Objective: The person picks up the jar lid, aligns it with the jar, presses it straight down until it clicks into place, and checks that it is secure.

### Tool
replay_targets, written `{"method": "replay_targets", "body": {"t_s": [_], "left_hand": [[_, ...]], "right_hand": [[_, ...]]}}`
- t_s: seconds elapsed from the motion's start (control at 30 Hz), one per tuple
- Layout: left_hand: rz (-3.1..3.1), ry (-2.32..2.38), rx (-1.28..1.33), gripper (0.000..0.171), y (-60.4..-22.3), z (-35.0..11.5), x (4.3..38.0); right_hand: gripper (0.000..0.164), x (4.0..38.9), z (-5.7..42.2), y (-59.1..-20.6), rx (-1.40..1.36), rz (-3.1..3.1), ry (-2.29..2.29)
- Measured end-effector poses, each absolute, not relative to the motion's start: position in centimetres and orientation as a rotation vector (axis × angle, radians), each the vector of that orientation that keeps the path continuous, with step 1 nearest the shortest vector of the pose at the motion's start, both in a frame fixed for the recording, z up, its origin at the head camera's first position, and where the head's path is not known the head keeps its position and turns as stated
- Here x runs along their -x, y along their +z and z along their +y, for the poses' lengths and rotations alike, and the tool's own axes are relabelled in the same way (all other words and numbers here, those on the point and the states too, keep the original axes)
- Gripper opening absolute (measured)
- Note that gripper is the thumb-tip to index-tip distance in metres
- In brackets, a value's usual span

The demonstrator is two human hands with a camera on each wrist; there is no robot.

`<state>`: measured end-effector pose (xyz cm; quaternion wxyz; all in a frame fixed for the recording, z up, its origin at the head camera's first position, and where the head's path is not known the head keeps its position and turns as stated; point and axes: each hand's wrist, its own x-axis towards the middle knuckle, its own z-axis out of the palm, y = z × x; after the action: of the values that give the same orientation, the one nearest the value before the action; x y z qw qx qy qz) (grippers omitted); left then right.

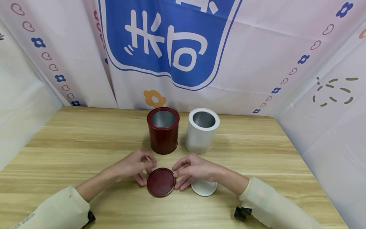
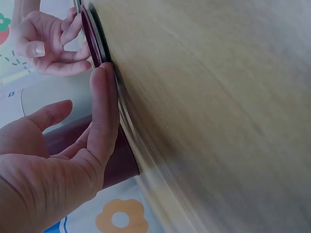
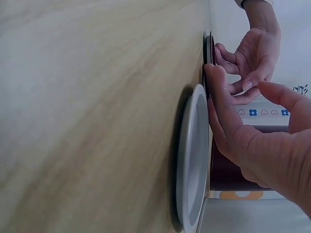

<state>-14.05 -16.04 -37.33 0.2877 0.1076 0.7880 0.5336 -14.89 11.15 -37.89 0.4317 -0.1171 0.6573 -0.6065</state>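
A round dark red lid [image 1: 161, 182] lies on the wooden table between both hands. My left hand [image 1: 138, 164] has its fingertips right at the lid's left edge, its fingers extended and the thumb apart in the left wrist view. From the other side, my right hand [image 1: 195, 168] reaches the lid's right edge with extended fingertips, its thumb raised in the right wrist view. Beneath the right hand lies a white lid [image 1: 205, 189], partly hidden in the head view. Behind the hands stand a dark red can [image 1: 163, 140] and a white can [image 1: 200, 140], both upright and uncovered.
The wooden table [image 1: 94, 136] runs back to a white cloth backdrop [image 1: 243, 73] with a blue printed panel. White cloth walls [image 1: 323, 127] close in the sides. A small black device [image 1: 242, 213] sits at the right sleeve.
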Motion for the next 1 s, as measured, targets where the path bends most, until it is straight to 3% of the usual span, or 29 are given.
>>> {"method": "replay_targets", "body": {"t_s": [0.47, 1.0], "left_hand": [[2.152, 1.472, -0.201, 0.022, -37.1, -15.6, 14.2], [2.199, 1.537, -0.221, 0.028, -36.1, -15.1, 14.3]], "right_hand": [[0.037, 15.4, 11.5, -37.7, 0.292, 1.648, -1.534], [0.039, 16.1, 11.9, -36.6, 0.320, 1.692, -1.556]]}}
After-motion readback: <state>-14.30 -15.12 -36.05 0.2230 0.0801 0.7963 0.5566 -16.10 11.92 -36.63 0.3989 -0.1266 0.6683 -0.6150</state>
